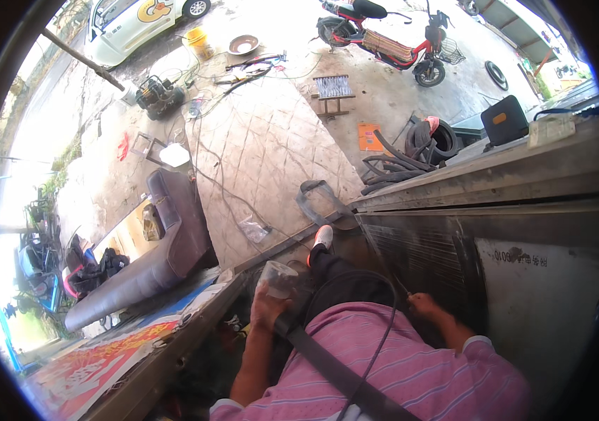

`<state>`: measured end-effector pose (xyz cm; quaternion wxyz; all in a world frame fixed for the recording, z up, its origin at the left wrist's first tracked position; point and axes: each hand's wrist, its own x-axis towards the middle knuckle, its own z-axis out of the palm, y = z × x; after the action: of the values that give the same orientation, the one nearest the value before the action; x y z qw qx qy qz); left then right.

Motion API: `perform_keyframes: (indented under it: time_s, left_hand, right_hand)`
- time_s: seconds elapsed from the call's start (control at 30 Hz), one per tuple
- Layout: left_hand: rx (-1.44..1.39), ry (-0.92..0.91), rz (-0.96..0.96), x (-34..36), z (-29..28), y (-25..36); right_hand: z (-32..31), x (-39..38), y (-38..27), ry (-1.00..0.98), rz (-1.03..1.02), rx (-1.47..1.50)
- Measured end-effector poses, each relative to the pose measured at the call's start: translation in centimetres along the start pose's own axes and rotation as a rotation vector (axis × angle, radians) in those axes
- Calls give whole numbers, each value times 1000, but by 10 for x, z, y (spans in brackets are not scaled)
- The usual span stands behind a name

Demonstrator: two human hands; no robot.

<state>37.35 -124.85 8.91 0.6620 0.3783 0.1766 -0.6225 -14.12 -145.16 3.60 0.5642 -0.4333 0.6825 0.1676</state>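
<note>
Head view: clear container (280,275) gripped within left fingers (264,292); right fingers (416,300) curled, hold unclear.

Right hand (424,306) x1, left hand (268,309) x1, clear container (280,279) x1, visible shoe (323,237) x1, white car (134,34) x1, red scooter (382,45) x1, yellow bucket (198,43) x1, round basin (244,45) x1, brown sofa (179,231) x1, orange sheet (370,137) x1, loose tyres (490,70) at least 2; black hoses (398,168) several, too tangled for exact count.
</note>
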Motion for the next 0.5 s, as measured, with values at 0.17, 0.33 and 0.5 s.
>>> perform_keyframes:
  time_s: [0.17, 0.33, 0.5]
  left_hand:
    - [-190, 7, 84, 22, 33, 69]
    - [-176, 58, 144, 58, 57, 133]
    - [-1, 70, 165, 134, 55, 193]
  right_hand:
    - [-20, 46, -116, 10, -37, 64]
    - [-19, 70, -222, 15, -143, -61]
    - [-12, 131, -288, 19, -142, 99]
